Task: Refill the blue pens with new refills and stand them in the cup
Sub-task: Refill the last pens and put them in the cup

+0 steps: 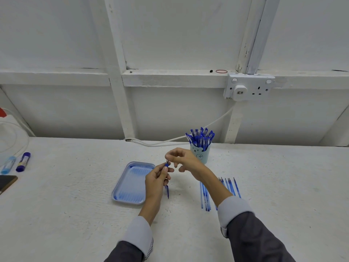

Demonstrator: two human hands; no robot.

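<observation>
My left hand (157, 179) grips a blue pen (166, 190) upright above the table; its capped end sticks out below my palm. At the pen's top, the thumb and forefinger of my right hand (184, 160) pinch a small tip piece (167, 162). A pale blue cup (200, 154) with a bear face stands just behind my right hand, packed with several blue pens (200, 137). Loose blue refills (230, 186) lie on the table to the right, partly hidden under my right forearm.
A light blue tray (130, 184) lies left of my hands. At the far left lie a blue glue stick (23, 161), a clear tube (8, 165) and a dark flat object (6, 183). A white cable (170, 140) runs from the wall socket (249, 87) behind the cup.
</observation>
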